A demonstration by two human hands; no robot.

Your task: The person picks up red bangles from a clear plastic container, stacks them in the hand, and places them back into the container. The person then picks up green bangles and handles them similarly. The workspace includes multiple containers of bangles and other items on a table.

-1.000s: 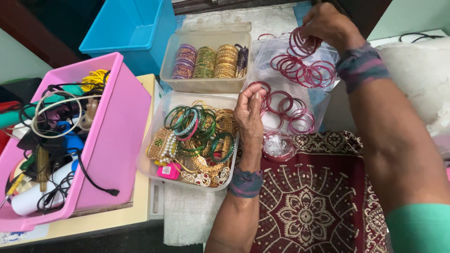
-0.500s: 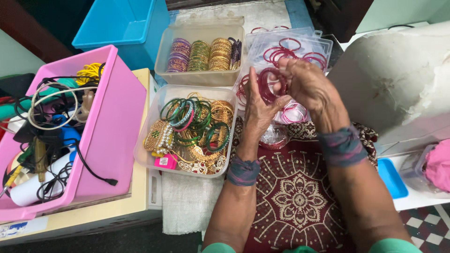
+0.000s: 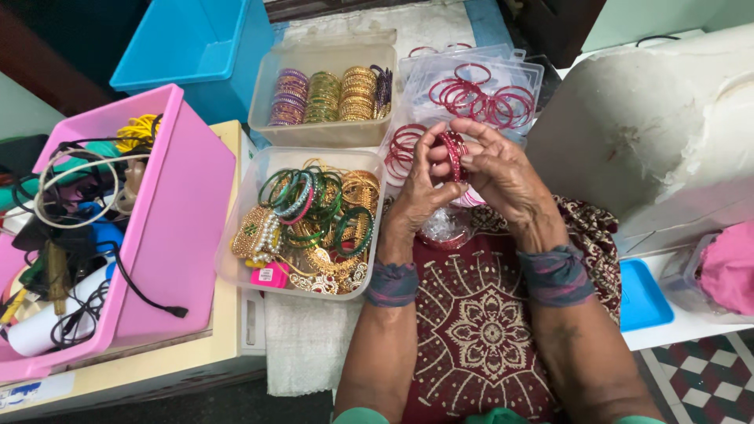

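Over the maroon cloth (image 3: 487,330), both hands now clasp the red bangles (image 3: 453,149).

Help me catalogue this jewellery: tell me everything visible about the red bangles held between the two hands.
The stack of red bangles is a small bunch of thin, glossy rings, glass or plastic by the look, pressed side by side and seen nearly edge-on. The left hand and right hand pinch it between them, above the clear tray of loose red bangles. Their number cannot be told.
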